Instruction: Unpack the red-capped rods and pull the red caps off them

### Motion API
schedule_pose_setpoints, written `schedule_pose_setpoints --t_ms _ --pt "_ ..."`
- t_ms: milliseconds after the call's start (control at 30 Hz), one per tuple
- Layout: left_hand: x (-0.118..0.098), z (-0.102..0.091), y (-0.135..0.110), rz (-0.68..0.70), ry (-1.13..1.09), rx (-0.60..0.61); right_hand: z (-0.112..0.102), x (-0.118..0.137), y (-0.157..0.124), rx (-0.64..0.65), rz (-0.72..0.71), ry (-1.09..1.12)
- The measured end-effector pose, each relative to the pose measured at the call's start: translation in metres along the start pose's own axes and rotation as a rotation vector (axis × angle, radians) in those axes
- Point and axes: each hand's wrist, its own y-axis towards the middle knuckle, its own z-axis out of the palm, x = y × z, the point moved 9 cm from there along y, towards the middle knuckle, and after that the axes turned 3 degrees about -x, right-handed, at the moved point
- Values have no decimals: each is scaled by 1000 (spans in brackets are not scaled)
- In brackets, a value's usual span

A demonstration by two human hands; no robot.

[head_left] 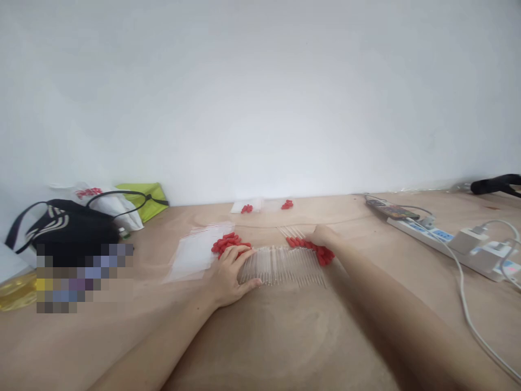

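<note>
A row of thin clear sticks (280, 266) lies side by side on the table. My left hand (230, 274) rests at the row's left end, thumb and fingers spread apart, thumb along the near edge. Partly under its fingertips is a pile of red oblong pieces (228, 243). Beyond the row's right side, my right hand (323, 235) is bent down with its fingers drawn together; what they pinch is hidden. Touching it are more red pieces (299, 242), lined up at the ends of a few pale thin sticks (287, 232).
Clear plastic sheets (199, 252) lie on the left. Two small red clusters, one of them a left cluster (246, 208), sit near the wall. A black bag (69, 233) and green bag (152, 203) stand far left. A power strip (443, 239), phone (393, 210) and white cable (462, 293) occupy the right.
</note>
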Motion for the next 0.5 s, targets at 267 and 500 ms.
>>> schedule_pose_setpoints --t_ms 267,500 --pt "12 -4 0 -75 -12 -87 -29 23 -10 -103 -120 117" --pt "11 -24 -3 -120 18 -347 -27 52 -93 -245 -715 323"
